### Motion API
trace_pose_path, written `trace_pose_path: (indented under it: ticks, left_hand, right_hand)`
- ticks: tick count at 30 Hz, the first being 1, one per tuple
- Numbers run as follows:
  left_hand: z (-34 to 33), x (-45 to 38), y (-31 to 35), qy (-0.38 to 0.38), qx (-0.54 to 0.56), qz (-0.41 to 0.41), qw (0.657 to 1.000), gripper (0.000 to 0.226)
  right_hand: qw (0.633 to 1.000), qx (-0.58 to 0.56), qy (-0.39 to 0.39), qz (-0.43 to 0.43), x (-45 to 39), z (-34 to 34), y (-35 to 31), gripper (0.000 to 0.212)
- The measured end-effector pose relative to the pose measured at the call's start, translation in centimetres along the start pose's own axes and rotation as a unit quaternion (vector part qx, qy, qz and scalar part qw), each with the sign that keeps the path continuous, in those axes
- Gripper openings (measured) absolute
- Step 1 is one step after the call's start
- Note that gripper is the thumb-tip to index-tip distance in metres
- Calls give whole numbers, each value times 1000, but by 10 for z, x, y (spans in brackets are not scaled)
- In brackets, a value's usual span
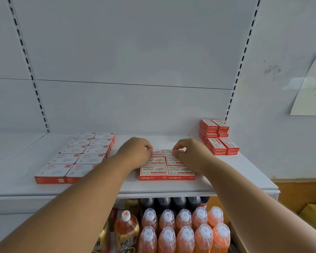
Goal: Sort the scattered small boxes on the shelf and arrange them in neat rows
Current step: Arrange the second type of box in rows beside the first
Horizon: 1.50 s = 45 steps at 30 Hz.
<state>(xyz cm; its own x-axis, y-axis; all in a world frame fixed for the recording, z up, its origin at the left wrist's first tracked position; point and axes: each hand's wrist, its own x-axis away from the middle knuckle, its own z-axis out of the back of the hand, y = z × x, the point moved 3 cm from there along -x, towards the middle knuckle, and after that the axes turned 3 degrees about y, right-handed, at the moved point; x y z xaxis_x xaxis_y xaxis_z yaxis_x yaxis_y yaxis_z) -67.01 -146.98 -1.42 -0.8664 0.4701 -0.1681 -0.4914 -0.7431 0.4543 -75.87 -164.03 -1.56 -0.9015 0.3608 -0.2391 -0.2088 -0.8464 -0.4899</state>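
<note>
Shelf [171, 187] — white painted metal, smooth, matt. Boxes [167, 172] — printed cardboard, slight sheen. Bottles [184, 234] — clear glossy plastic, white caps.

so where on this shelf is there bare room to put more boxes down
Bare white shelf lies left of the white-topped box rows, and along the front edge. Crowded: the red staple box block under both hands, and the red box stacks at the right.

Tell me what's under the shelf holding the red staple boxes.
Under the shelf stand orange drink bottles with clear caps, dark cola bottles behind them, and a yellow-labelled tea bottle at left. Both forearms cover the outer sides, so nothing can be told there.
</note>
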Motion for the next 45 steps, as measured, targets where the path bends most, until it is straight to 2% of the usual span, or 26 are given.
trace_pose_path:
  ticks: [4,7,12,17,21,26,31,34,37,40,42,45]
  left_hand:
    - [-1,-1,-4,41,-1,9,999,31]
    - [-8,-2,-4,33,-18,6,999,26]
    - [-11,-2,-3,20,-27,-21,999,26]
    - [-8,-3,0,-5,-69,-24,997,25]
    - [8,-1,28,60,-205,-72,974,27]
    - [1,0,89,45,-143,-144,978,28]
    - [-38,-10,155,-31,-136,-180,974,31]
    - [-67,-27,186,-31,-155,-120,980,38]
    - [-88,-46,195,-36,-157,-25,987,50]
    - [-98,-55,195,-65,-120,22,990,42]
    - [-98,-54,197,-59,-110,43,991,34]
    - [-94,-46,200,-25,-94,79,992,40]
  right_hand:
    - [999,33,4,-22,-6,2,7,33]
    - [999,44,-19,0,-3,2,5,30]
    - [998,56,-12,20,-1,0,2,27]
    - [998,66,-20,11,-4,-2,3,29]
    - [995,75,69,9,0,20,11,25]
    - [985,75,149,-41,1,67,60,17]
    - [987,66,49,-138,-11,83,121,32]
    - [987,48,56,-143,-20,83,142,38]
    - [991,25,48,-126,-25,85,155,31]
    - [995,-24,11,-98,-25,88,165,23]
    - [996,-35,-15,-78,-24,92,170,14]
    - [998,-33,-7,-46,-24,96,179,33]
